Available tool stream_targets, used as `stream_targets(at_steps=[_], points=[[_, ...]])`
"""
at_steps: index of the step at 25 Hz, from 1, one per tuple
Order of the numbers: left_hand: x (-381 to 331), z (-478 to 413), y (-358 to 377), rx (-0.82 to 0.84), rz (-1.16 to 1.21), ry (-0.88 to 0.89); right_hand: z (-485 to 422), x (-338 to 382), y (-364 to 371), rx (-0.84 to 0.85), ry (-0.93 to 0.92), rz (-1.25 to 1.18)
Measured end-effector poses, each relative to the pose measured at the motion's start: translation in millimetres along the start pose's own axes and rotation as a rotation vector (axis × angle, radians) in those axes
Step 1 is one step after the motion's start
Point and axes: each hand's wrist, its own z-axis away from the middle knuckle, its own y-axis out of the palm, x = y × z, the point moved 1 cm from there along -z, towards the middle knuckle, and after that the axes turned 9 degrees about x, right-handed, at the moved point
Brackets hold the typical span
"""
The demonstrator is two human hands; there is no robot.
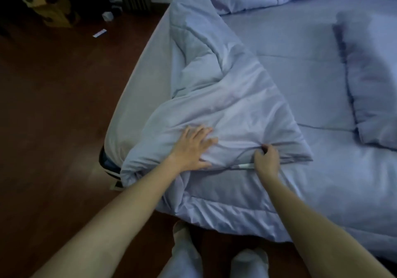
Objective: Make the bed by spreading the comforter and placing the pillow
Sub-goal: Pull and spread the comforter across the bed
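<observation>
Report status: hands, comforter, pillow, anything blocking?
Left hand flat, open on bunched pale lilac quilted comforter. Right hand pinching its edge. Matching rectangular pillow lies on the bed's right side, not placed. Nothing blocking.

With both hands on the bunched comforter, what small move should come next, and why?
Probably pull the pinched edge out across the bare sheet. The right hand grips the comforter, which lies heaped, while the left hand rests flat on it.
</observation>
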Motion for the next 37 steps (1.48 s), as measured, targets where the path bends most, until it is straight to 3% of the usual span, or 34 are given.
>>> stream_targets(at_steps=[2, 3, 6, 8, 10, 16, 20, 23, 27, 29, 30, 32, 34, 37], points=[[-5.5, -19.4, 7.4, 0.191, -0.097, 0.028, 9.2, -2.1, -2.5, -0.174, -0.002, -0.041], [-4.0, -22.1, 9.4, 0.201, -0.074, 0.051, 15.9, -4.1, -3.0, -0.279, 0.03, -0.048], [29.5, -24.5, -5.1, -0.035, -0.038, 0.128, 37.1, -11.1, -3.2, -0.515, 0.25, -0.056], [78.2, -16.2, -30.5, -0.187, -0.009, 0.006, 44.3, -12.6, 1.6, -0.403, 0.303, -0.01], [131.3, 6.6, -48.3, -0.246, 0.031, -0.157, 44.1, -8.4, 13.5, -0.198, 0.207, 0.1], [241.3, 159.5, -22.1, -0.007, 0.116, -0.888, 43.1, 64.2, 91.2, 0.265, -0.092, 0.329], [277.3, 261.0, 28.5, 0.165, 0.249, -1.23, 59.2, 108.8, 148.1, 0.524, -0.284, 0.482], [293.7, 301.2, 69.3, 0.251, 0.429, -1.392, 74.9, 121.9, 193.5, 0.644, -0.352, 0.564], [304.6, 287.4, 86.4, 0.505, 0.588, -1.328, 73.6, 134.6, 221.0, 0.646, -0.426, 0.769], [308.3, 254.7, 78.0, 0.351, 0.423, -1.225, 72.3, 139.8, 241.6, 0.599, -0.366, 0.819], [308.0, 231.7, 71.9, 0.211, 0.35, -1.09, 73.6, 143.5, 255.7, 0.568, -0.319, 0.839], [295.3, 179.9, 61.5, 0.005, 0.447, -0.696, 78.7, 150.2, 281.4, 0.513, -0.24, 0.873], [276.4, 133.4, 66.5, 0.08, 0.503, -0.354, 79.5, 155.0, 296.1, 0.457, -0.19, 0.874], [262.8, 97.8, 90.2, 0.313, 0.398, -0.279, 78.7, 152.2, 294.6, 0.433, -0.165, 0.868]])
